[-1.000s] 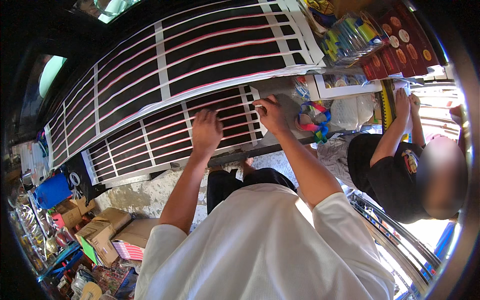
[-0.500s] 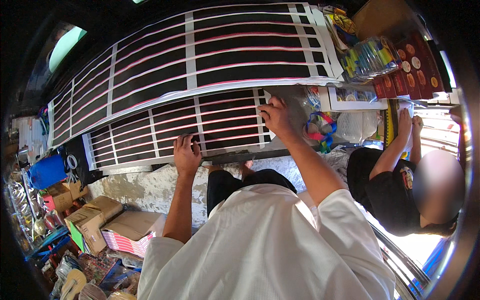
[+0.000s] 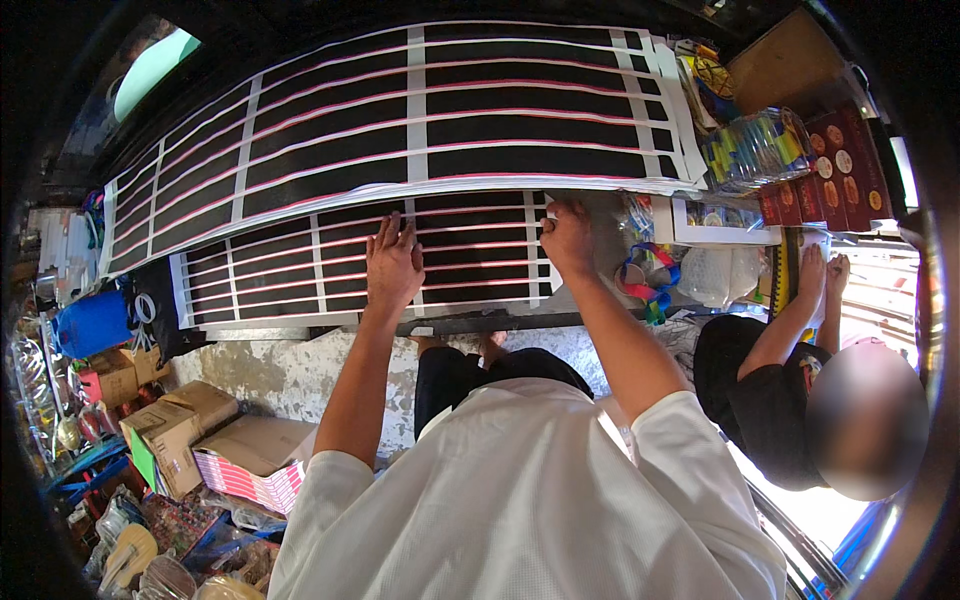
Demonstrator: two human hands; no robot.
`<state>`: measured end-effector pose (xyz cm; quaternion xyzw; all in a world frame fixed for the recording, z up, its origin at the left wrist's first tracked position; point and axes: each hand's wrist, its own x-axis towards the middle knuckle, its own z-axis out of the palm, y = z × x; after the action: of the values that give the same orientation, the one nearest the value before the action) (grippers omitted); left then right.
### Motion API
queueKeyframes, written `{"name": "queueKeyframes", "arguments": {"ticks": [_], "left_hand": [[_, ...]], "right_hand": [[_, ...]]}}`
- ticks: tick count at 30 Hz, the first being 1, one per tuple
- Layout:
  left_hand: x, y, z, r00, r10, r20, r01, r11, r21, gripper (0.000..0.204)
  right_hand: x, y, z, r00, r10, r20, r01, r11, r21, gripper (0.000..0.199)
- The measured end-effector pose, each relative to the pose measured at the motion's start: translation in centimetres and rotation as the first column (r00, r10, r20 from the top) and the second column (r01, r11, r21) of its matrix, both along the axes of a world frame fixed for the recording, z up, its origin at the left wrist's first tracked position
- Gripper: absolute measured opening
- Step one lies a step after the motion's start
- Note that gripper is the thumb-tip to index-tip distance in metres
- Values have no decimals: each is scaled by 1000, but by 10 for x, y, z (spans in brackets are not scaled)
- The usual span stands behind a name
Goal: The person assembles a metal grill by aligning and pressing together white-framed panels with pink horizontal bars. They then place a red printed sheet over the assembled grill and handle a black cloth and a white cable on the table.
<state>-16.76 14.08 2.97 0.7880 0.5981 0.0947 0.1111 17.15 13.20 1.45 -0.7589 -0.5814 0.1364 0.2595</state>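
Note:
A long black sheet (image 3: pixel 470 271) with thin white and pink stripes and pale crossbands lies on the work surface before me. My left hand (image 3: pixel 394 262) rests on its middle, fingers stretched out flat and pointing away from me. At the right end, the curled fingers of my right hand (image 3: pixel 568 240) pinch the sheet's far corner; the fingertips are partly hidden. Just beyond, a bigger stack of similar striped black sheets (image 3: pixel 520 145) overlaps the far edge of the near one.
Right of the sheet lie a multicoloured ribbon (image 3: pixel 648 278), a white box (image 3: pixel 690 232) and clear plastic packs (image 3: pixel 755 150). A co-worker (image 3: pixel 765 375) in black sits at the right. Cardboard boxes (image 3: pixel 255 440) and bagged goods stand at lower left. A blue bag (image 3: pixel 92 325) is at far left.
My left hand has moved from the sheet's near edge farther onto it, its fingers straightening. My right hand stays at the right end. The whole view has shifted slightly.

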Motion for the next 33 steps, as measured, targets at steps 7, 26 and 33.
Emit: {"name": "queueKeyframes", "arguments": {"ticks": [7, 26, 33], "left_hand": [[3, -5, -6, 998, 33, -51, -37, 997, -72, 52], [7, -2, 13, 988, 50, -149, -86, 966, -245, 54], [8, -2, 10, 981, 41, -190, -84, 972, -222, 53]], "right_hand": [[-10, 5, -3, 999, -41, -24, 42, 998, 45, 20], [-3, 27, -38, 970, -200, -140, 202, 979, -1, 28], [-5, 27, -34, 960, -241, -143, 238, 971, -35, 28]]}}
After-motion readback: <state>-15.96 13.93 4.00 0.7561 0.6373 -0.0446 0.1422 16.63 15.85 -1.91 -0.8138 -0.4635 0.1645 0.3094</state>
